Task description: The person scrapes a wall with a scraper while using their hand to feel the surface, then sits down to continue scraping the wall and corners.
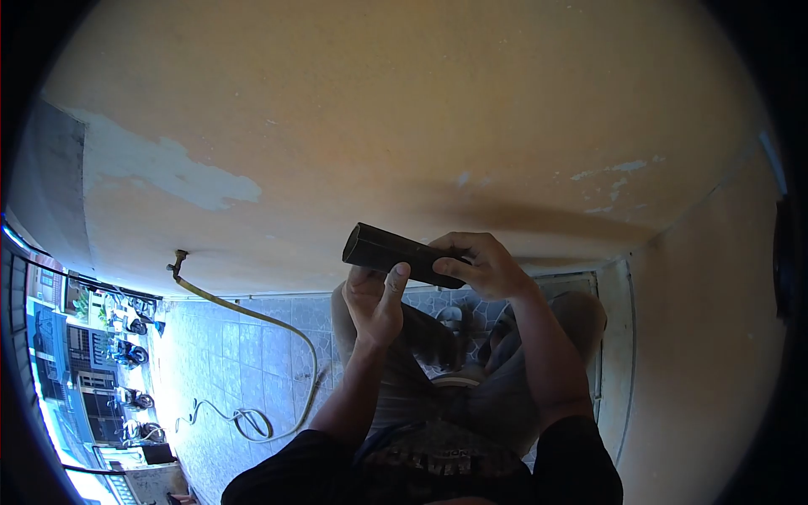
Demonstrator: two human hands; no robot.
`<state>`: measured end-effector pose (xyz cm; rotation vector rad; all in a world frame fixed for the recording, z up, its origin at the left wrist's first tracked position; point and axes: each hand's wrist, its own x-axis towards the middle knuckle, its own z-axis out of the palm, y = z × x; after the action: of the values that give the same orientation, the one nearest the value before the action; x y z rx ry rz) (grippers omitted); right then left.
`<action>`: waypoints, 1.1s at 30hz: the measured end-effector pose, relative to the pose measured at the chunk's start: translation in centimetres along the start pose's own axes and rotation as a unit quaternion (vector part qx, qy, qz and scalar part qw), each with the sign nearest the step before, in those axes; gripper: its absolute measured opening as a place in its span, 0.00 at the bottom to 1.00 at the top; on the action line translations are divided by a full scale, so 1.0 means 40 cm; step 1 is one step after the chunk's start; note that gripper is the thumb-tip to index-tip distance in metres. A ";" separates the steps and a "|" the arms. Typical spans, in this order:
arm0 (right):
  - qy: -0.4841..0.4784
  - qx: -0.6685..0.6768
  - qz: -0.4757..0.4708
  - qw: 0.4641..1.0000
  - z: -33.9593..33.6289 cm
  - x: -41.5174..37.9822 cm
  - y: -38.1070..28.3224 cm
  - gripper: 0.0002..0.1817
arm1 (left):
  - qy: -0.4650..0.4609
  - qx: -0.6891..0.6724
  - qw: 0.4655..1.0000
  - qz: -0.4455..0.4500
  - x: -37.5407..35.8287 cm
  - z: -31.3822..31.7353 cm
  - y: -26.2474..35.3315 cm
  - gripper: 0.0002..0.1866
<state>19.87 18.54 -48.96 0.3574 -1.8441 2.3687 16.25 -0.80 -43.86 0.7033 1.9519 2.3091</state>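
Note:
A black tube-shaped object [391, 248] is held up in front of the wall, its far-left end tilted slightly upward. Its exact kind cannot be made out. My left hand [376, 305] supports it from below near the middle, thumb pressed along its near side. Around its right end closes my right hand [481, 265], with the thumb on the front and the fingers curled over the top. Beneath both hands are my bent legs [404, 370].
A yellowish wall [379, 109] with peeling paint stands right in front. To the left, a tap [178, 263] feeds a hose [278, 321] that trails in loops over the tiled floor [240, 362]. Several motorbikes [130, 352] are parked outside at far left.

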 end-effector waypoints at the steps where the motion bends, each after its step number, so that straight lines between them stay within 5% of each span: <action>1: -0.001 -0.001 0.000 1.000 -0.004 -0.001 -0.002 0.17 | 0.007 0.028 1.000 -0.006 -0.003 -0.003 -0.004 0.12; 4: -0.018 0.004 0.069 0.997 -0.014 -0.002 -0.003 0.18 | 0.000 0.123 0.992 0.035 -0.003 0.001 0.000 0.12; 8: -0.023 -0.029 0.003 0.999 -0.013 0.011 0.010 0.18 | -0.039 0.371 0.916 0.148 -0.003 0.011 0.050 0.14; 15: -0.024 -0.041 -0.103 0.994 -0.010 0.013 0.006 0.18 | -0.056 0.336 0.915 0.217 -0.004 0.029 0.059 0.17; 19: -0.001 -0.055 -0.123 0.991 -0.010 0.012 0.010 0.18 | -0.052 0.349 0.917 0.186 -0.004 0.022 0.065 0.16; 21: -0.012 -0.016 0.022 1.000 -0.016 0.003 -0.007 0.17 | -0.046 0.367 0.915 0.162 -0.002 0.019 0.054 0.15; 22: -0.011 -0.016 0.021 1.000 -0.015 0.004 -0.008 0.17 | -0.012 0.281 0.952 0.122 0.000 0.017 0.031 0.14; 28: 0.083 -0.168 -0.098 0.977 0.013 0.014 -0.017 0.13 | 0.045 0.102 0.994 0.009 0.000 0.020 -0.028 0.20; 33: 0.174 -0.352 -0.217 0.894 0.035 0.016 0.004 0.15 | 0.008 0.025 0.998 -0.055 -0.008 0.029 -0.040 0.23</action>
<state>19.37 17.13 -48.61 0.2071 -2.0106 1.2640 16.55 0.49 -45.34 0.5658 2.0063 2.2176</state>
